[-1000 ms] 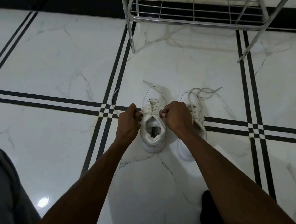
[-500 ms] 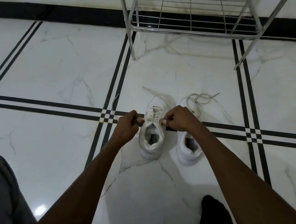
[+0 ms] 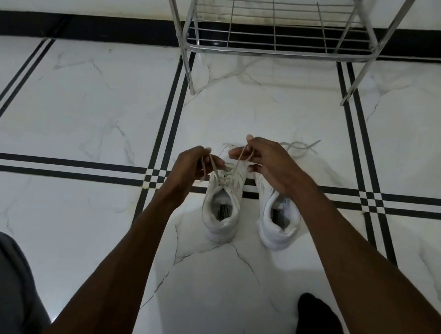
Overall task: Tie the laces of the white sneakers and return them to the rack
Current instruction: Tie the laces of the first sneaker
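White sneakers (image 3: 222, 207), toes toward rack (image 3: 273, 49)

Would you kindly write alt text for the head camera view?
Both hands, left hand and right hand, pull the laces of the left white sneaker on a marble floor; its pair sits beside it, before a metal rack.

Dim, sharp view; wide-angle bowing at edges.

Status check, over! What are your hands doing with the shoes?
Left hand and right hand each pinching a lace end of the left sneaker. Laces crossed, no bow yet. Right sneaker untied. Rack ahead, nothing blocking.
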Demonstrator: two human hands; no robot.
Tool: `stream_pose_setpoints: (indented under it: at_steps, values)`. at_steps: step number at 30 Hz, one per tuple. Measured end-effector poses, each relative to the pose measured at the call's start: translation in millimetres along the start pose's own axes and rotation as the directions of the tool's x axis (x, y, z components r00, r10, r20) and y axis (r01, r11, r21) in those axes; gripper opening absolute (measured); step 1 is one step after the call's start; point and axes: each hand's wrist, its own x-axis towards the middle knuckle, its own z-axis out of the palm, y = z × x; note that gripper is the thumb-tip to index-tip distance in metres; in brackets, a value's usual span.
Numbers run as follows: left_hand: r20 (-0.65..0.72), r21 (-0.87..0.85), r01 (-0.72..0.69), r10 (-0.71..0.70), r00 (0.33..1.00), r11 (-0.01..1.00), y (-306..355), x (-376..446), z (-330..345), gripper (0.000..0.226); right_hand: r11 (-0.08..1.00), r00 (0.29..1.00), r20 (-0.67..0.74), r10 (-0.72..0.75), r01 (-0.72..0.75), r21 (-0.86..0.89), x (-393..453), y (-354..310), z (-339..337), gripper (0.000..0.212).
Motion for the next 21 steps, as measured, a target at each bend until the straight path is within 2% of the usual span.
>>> stream_pose_setpoints:
  at_steps: [2,5,7,11,14,16,21]
  values:
    - [-0.019,0.013,-0.021,0.021,1.0,1.0,1.9,5.4,5.5,0.032,1.0,1.0,-0.009,-0.012,0.012,0.009,1.7,4.0,8.6,0.027]
    - [-0.011,0.06,-0.064,0.064,0.998,0.996,-0.1,9.0,10.5,0.028,0.982,0.995,-0.039,-0.089,0.082,-0.168,4.4,15.7,17.9,0.023]
    - [0.004,0.079,-0.088,0.088,0.996,0.993,-3.2,9.0,10.6,0.025,0.969,0.992,-0.055,-0.113,0.098,-0.226,5.8,21.2,20.3,0.024]
    - [0.021,0.146,-0.138,0.137,0.99,0.98,-8.8,6.4,9.0,0.022,0.97,0.994,-0.084,-0.076,0.054,-0.235,3.8,22.5,22.1,0.036]
    - [0.054,0.252,-0.2,0.193,0.98,0.947,-10.1,3.5,7.0,0.027,0.985,0.985,-0.167,-0.035,0.006,-0.171,3.1,21.1,26.8,0.025]
    - [0.079,0.316,-0.242,0.229,0.97,0.918,-9.6,4.2,5.7,0.032,0.993,0.974,-0.224,0.018,-0.044,-0.113,3.9,19.3,30.6,0.029]
    - [0.125,0.45,-0.321,0.297,0.947,0.833,-10.5,7.5,2.0,0.033,0.978,0.976,-0.209,-0.056,0.012,-0.208,9.6,18.7,32.7,0.009]
